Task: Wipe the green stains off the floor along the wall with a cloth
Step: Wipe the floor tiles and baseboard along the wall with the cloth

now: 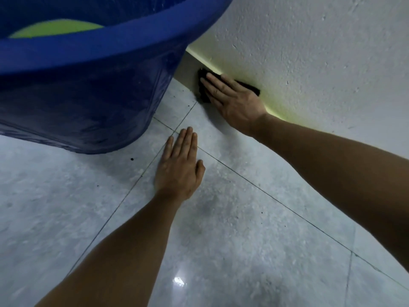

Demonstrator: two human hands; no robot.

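Observation:
A dark cloth (202, 93) lies pressed against the foot of the white wall (309, 52), where it meets the pale tiled floor (243, 218). My right hand (232, 98) lies flat on the cloth with fingers stretched out, covering most of it. A yellow-green tint (276, 113) runs along the wall's lower edge beside the hand. My left hand (180, 165) rests flat on the floor tiles, fingers together, holding nothing.
A large blue plastic tub (88, 85) stands on the floor at the upper left, close to the wall and the cloth, with something yellow-green (55, 28) inside. Small dark specks lie on the tiles near the tub.

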